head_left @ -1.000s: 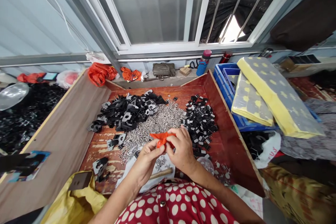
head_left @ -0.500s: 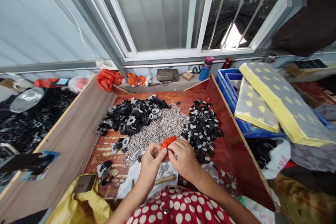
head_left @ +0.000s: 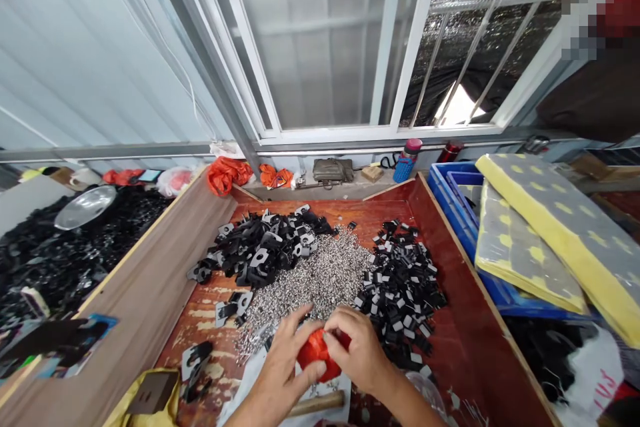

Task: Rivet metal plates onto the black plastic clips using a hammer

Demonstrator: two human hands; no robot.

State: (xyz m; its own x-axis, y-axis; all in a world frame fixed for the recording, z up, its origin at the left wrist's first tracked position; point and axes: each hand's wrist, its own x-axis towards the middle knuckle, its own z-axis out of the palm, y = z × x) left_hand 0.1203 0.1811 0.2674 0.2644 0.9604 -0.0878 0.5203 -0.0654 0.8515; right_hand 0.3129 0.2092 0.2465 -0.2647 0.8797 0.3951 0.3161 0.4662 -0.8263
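Note:
A crumpled orange-red plastic bag (head_left: 315,349) is between my hands at the front of the wooden tray. My left hand (head_left: 286,361) curves round its left side, with the thumb pressed on the front. My right hand (head_left: 358,348) pinches the bag's upper right part between thumb and bent fingers. Beyond them spreads a heap of small shiny metal pieces (head_left: 320,273). Black pieces with grey holed plates (head_left: 260,257) are piled to its left, and small black clips (head_left: 400,280) to its right. Below the hands, a wooden handle (head_left: 318,403) lies on a white sheet.
Wooden side boards (head_left: 145,260) bound the red-brown tray. To the right stands a blue crate (head_left: 453,207) topped by grey-and-yellow packs (head_left: 565,220). A bottle (head_left: 405,163) and orange bags (head_left: 229,175) line the ledge under the window. A yellow bag (head_left: 137,400) is front left.
The orange-red bag shows wider and rounder between my hands, which are lower in view. My left fingers have spread round it. The camera view has tilted up and shifted left.

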